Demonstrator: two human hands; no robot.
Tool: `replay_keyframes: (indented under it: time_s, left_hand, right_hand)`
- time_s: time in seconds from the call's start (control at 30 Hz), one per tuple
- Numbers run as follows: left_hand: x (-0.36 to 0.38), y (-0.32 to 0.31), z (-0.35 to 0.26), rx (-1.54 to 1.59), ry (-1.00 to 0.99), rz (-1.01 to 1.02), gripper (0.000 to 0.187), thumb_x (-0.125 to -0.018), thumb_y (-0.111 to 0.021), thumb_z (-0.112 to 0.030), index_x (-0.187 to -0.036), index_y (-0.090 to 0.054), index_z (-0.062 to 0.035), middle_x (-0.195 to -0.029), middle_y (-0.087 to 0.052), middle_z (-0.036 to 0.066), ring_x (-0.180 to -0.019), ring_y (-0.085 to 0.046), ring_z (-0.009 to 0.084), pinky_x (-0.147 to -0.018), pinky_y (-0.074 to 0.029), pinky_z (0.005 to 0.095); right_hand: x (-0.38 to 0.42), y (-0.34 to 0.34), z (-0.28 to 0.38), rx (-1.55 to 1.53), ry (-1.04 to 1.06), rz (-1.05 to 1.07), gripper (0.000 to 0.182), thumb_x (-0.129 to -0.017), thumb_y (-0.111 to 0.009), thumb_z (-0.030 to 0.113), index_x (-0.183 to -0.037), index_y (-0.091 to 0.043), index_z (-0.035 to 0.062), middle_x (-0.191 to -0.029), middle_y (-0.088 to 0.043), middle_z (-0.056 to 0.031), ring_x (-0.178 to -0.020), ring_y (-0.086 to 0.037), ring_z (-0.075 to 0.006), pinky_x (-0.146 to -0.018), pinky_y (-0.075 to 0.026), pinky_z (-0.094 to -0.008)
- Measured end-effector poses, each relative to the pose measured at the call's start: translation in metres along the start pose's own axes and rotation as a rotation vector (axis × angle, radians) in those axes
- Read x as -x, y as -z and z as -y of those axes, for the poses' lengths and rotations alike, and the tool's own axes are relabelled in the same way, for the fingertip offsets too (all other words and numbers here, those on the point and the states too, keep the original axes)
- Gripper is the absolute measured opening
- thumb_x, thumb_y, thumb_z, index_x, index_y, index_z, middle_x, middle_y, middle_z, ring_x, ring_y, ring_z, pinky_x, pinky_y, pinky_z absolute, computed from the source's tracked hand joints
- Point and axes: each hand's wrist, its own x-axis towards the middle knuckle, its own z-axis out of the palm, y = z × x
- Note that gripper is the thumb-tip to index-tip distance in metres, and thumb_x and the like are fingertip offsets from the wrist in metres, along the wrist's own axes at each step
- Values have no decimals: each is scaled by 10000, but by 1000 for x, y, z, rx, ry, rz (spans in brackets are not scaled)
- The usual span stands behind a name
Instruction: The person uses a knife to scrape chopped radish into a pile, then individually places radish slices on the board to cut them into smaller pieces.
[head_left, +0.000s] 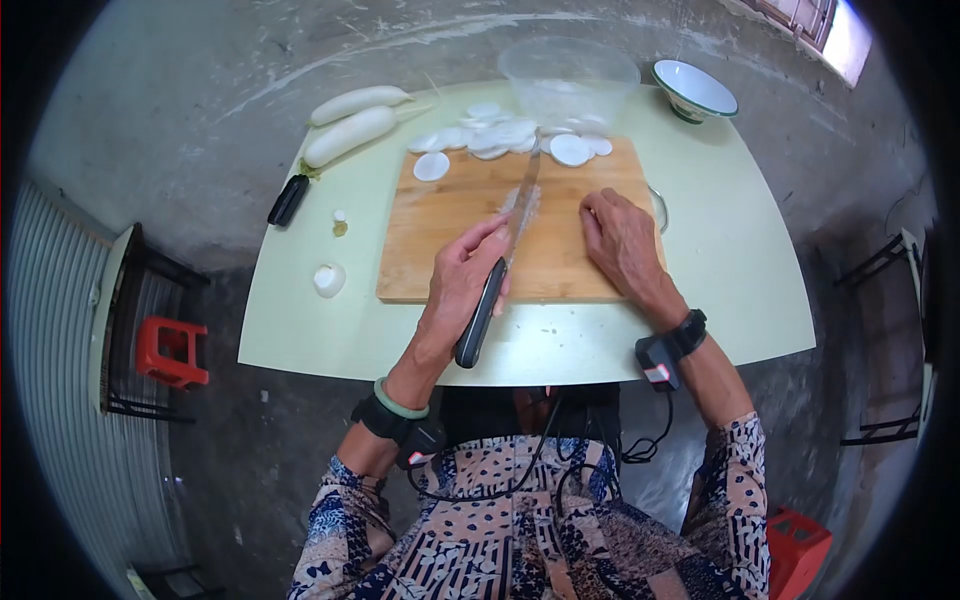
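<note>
Centrally, a long knife (482, 312) slants over a wooden cutting board (430, 235), its black handle towards the person and its blade pointing away; the left hand (462, 268) grasps it where handle meets blade; the right hand (625, 240) rests on the board's right side, fingers bent under, so whether they close on anything cannot be told. The knife looks rigid and fairly light, its thin blade likely slick when wet; the handle is the safe place to take hold. Round white radish slices (515, 132) overlap along the board's far edge; they look light, crisp and slippery, liable to snap if bent, best lifted flat by the rims.

Beyond them stands a clear plastic bowl (530, 92); to its right, a white bowl with a green rim (690, 85); at far left, two whole white radishes (350, 137) lie side by side, heavier and firm, easiest held round the middle; nearer are a black object (288, 200) and a white cut piece (329, 280), all on a pale green table (735, 250); a red stool (152, 350) stands left on the floor; no brand, label or writing is readable.
</note>
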Motion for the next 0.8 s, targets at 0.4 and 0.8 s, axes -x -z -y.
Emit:
replay_keyframes:
  time_s: [0.4, 0.8]
  left_hand:
    - [8, 14, 11, 265, 43, 148, 509, -1106, -540, -258, -1542, -462, -9, -817, -661, 60, -638, -611, 101, -583, -495, 216]
    - [-7, -12, 42, 309, -18, 254, 588, -1085, -556, -175, -1619, -340, -52, -1008, -676, 79, -876, -682, 156, -872, -567, 290]
  right_hand:
    - [-3, 6, 6, -61, -58, -1, 100, -950, -631, 92, -894, -654, 13, -854, -649, -176, -813, -665, -380, -712, -517, -484]
    - [20, 35, 52, -858, -496, 330, 462, -1096, -566, 384, -1079, -695, -59, -743, -659, -58, -689, -616, -111, -633, -521, -284]
